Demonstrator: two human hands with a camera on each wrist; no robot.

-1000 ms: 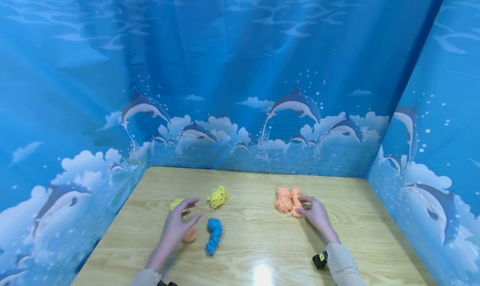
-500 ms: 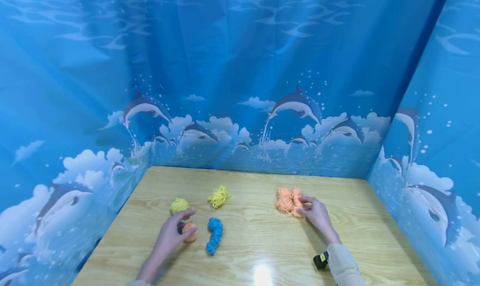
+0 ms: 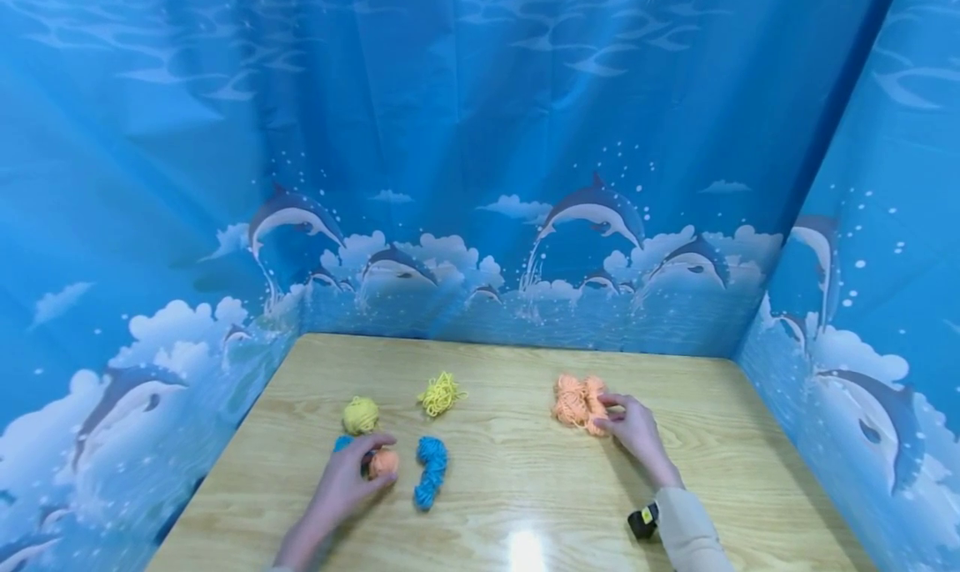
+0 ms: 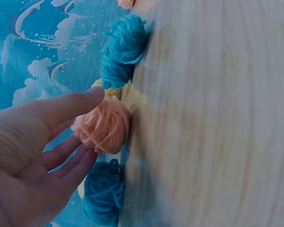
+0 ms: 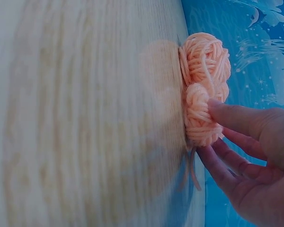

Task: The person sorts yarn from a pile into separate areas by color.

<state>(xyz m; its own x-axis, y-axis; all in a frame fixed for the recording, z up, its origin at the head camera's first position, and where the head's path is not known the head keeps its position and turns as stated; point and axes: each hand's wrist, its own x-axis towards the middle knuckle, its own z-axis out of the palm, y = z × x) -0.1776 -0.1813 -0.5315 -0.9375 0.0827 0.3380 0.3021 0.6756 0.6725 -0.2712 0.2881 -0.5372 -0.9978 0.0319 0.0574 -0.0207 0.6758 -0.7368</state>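
My left hand (image 3: 347, 478) curls its thumb and fingers round a small peach ball of yarn (image 4: 104, 125) on the left of the table. Just behind that ball, a blue ball of yarn (image 4: 103, 194) is partly hidden by the hand in the head view. A yellow-green ball of yarn (image 3: 361, 415) sits beyond them. To the right of the hand lies a twisted blue skein of yarn (image 3: 431, 472). Over on the right, my right hand (image 3: 637, 434) pinches the near end of a peach skein of yarn (image 5: 201, 116), which lies against another peach bundle (image 5: 206, 56).
A loose yellow yarn bundle (image 3: 441, 394) lies toward the back of the wooden table (image 3: 510, 464). Blue dolphin-print curtains (image 3: 465, 222) enclose the table at the back and sides. A loose peach yarn end (image 5: 195, 172) trails by the right hand.
My left hand has come down and toward me from above the yarn balls, and now closes round the peach ball. The yellow-green ball has come into full sight. The right hand stays put.
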